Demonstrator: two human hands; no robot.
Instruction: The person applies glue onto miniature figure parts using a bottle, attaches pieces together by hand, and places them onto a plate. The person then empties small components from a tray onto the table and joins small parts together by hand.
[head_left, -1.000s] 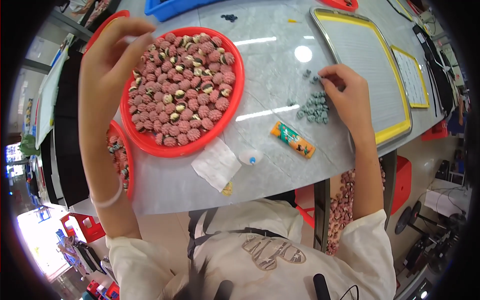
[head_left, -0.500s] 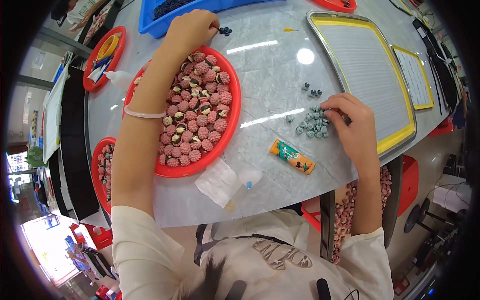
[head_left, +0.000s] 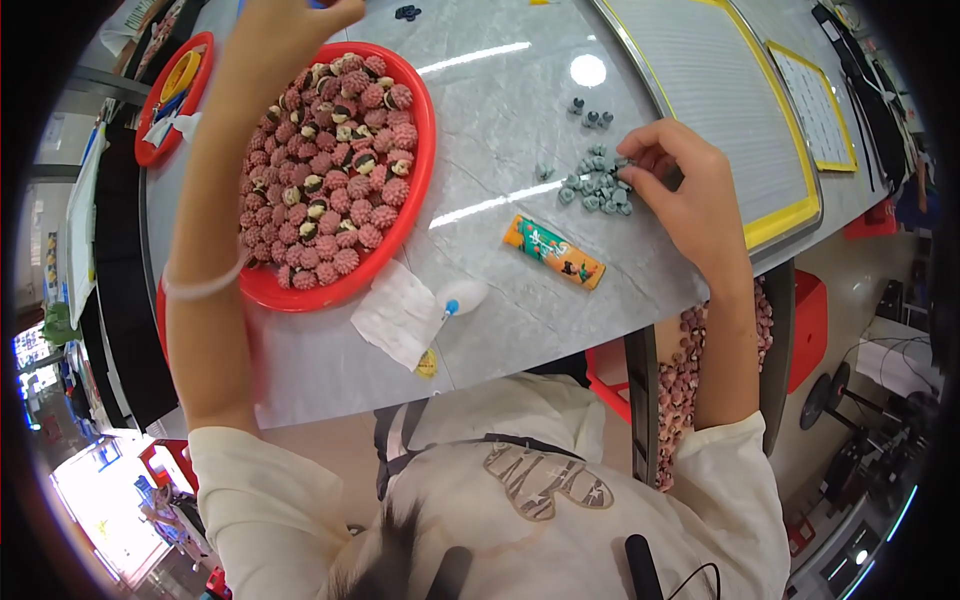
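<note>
Left hand (head_left: 278,28) had drawn away from dark parts (head_left: 407,13), which lay just right of it; top edge cropped fingers, so could not tell grip. Right hand (head_left: 688,188) had thumb and fingertips nearly together at grey parts (head_left: 592,190) just left of it; hold unclear. Red tray (head_left: 422,140) of pink pieces (head_left: 320,180) sat below left hand, orange-green packet (head_left: 555,252) below-left of right.

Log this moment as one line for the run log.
left hand: beyond red tray, partly cropped | right hand: at grey-green pieces | nearby: orange-green packet
</note>
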